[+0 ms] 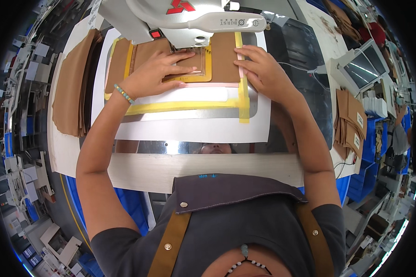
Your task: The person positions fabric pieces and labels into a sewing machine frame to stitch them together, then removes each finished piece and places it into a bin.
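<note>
Both the left hand [159, 74] and right hand [266, 69] lie spread, gripping nothing, on a brown panel [224, 59] and the yellow-taped frame [185, 106] around it; the blue bin's [361, 180] contents look unclear.

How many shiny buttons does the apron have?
3 round silvery metal studs: one at the left end of the dark grey cloth flap, one on the left brown strap, one on the right brown strap. Others may be hidden.
</note>
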Motion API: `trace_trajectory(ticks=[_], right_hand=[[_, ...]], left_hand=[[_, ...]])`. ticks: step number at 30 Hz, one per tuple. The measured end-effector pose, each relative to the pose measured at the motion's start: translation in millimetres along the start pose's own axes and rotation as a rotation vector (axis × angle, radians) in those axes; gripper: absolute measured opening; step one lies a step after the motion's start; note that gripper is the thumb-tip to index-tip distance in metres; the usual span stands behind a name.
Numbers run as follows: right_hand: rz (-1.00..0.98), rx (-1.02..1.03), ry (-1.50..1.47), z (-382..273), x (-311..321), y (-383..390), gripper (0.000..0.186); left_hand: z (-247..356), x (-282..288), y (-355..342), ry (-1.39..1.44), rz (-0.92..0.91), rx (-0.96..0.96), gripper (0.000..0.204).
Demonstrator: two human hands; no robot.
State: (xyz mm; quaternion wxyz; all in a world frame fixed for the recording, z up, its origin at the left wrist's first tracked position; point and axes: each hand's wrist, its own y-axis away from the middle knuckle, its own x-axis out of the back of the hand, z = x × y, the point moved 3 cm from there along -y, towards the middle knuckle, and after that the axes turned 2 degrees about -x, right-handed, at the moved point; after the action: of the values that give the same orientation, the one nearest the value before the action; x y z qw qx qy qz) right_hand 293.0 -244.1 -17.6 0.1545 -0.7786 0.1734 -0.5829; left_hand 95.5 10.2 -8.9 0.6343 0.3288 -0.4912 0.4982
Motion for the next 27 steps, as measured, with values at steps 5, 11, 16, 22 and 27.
trace_trajectory(ticks=[5, 11, 16, 22, 27], right_hand=[[0.013, -0.016, -0.005, 9, -1, 2, 0.027], [-0.055, -0.095, -0.033, 17, -3, 7, 0.031], [0.064, -0.005, 0.001, 15, -1, 5, 0.028], [0.066, -0.011, 0.016, 16, 1, 7, 0.028], [0.060, -0.014, 0.042, 13, 4, 7, 0.028]], left_hand=[[-7, 2, -11, -0.098, 0.033, 0.057, 0.046], [-20, 1, -19, -0.053, 0.114, 0.069, 0.046], [-32, -13, -18, 0.019, 0.175, 0.157, 0.040], [-39, 1, -10, 0.124, 0.131, 0.373, 0.035], [-59, 20, 29, 0.159, 0.308, 0.545, 0.031]])
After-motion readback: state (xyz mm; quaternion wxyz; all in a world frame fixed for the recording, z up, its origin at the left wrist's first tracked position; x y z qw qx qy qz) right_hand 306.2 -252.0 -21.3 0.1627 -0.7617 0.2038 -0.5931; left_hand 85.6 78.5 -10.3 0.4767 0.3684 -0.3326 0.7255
